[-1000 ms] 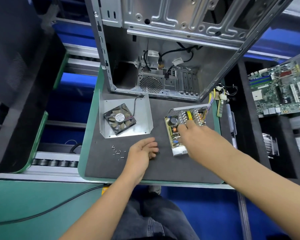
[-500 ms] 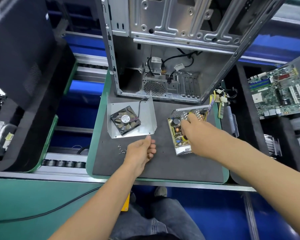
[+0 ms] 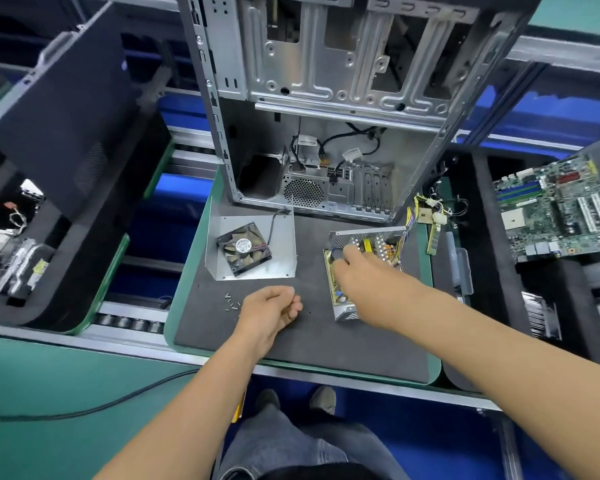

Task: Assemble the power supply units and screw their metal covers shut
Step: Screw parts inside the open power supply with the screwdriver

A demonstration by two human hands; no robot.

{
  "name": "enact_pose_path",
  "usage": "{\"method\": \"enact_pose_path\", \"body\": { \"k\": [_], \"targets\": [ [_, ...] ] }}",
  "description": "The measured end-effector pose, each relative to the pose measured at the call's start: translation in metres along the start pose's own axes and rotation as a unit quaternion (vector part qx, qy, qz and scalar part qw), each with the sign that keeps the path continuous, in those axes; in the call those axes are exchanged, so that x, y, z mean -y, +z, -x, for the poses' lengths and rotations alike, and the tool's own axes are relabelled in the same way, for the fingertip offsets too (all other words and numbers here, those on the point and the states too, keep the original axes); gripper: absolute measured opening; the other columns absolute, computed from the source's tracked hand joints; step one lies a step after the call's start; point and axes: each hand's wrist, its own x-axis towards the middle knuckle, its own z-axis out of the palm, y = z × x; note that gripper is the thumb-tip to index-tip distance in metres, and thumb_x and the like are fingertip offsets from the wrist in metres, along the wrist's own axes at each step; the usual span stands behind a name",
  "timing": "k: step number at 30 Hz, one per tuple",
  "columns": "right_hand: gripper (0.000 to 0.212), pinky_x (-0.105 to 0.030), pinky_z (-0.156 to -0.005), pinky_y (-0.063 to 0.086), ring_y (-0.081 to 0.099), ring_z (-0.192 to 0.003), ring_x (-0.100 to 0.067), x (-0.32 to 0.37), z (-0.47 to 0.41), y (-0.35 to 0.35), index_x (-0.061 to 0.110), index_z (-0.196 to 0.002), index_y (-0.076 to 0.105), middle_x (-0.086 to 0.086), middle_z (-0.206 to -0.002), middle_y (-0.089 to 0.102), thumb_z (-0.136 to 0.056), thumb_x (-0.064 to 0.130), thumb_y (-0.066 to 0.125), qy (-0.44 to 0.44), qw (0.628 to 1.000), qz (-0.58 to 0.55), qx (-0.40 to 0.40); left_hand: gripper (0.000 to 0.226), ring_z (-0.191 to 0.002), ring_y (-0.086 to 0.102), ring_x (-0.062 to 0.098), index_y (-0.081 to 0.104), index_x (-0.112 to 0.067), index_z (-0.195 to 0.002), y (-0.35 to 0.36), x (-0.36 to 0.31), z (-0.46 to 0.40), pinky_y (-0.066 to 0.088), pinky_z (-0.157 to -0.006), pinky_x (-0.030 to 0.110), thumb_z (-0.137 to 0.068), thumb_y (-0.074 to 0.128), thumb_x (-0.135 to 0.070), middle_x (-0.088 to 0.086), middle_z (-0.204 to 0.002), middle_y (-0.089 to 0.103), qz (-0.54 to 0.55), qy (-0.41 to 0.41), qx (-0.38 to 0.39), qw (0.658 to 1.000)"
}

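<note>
An open power supply unit (image 3: 378,242) lies on the dark mat (image 3: 312,341), its circuit board and coloured wires exposed. My right hand (image 3: 357,275) rests on top of the board, fingers down among the parts; what it grips is hidden. To the left lies the bent metal cover (image 3: 284,244) with a black fan (image 3: 244,248) in it. Several small screws (image 3: 231,301) lie loose in front of the cover. My left hand (image 3: 271,310) hovers beside the screws, fingers curled in; I cannot see anything in it.
An empty silver computer case (image 3: 326,98) stands upright behind the mat. A green motherboard (image 3: 561,209) lies at the right, with a RAM stick (image 3: 433,237) and cable plugs (image 3: 430,209) nearer. Black foam trays (image 3: 66,168) with parts fill the left. A black cable (image 3: 84,412) crosses the green bench.
My right hand has shifted slightly toward the near-left part of the board. My left hand has curled tighter and stayed beside the screws. The camera has tilted up.
</note>
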Motion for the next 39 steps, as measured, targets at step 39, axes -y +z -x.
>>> {"method": "enact_pose_path", "body": {
  "k": [39],
  "targets": [
    [0.026, -0.035, -0.073, 0.046, 0.063, -0.095, -0.031, -0.007, -0.002, 0.013, 0.012, -0.124, 0.047, -0.008, -0.113, 0.054, -0.099, 0.016, 0.054, 0.081, 0.996, -0.038, -0.019, 0.008, -0.074, 0.074, 0.020, 0.069, 0.005, -0.097, 0.004, 0.013, -0.035, 0.058, -0.067, 0.023, -0.092, 0.065, 0.000, 0.013, -0.080, 0.074, 0.052, -0.053, 0.112, 0.991]
  ]
}}
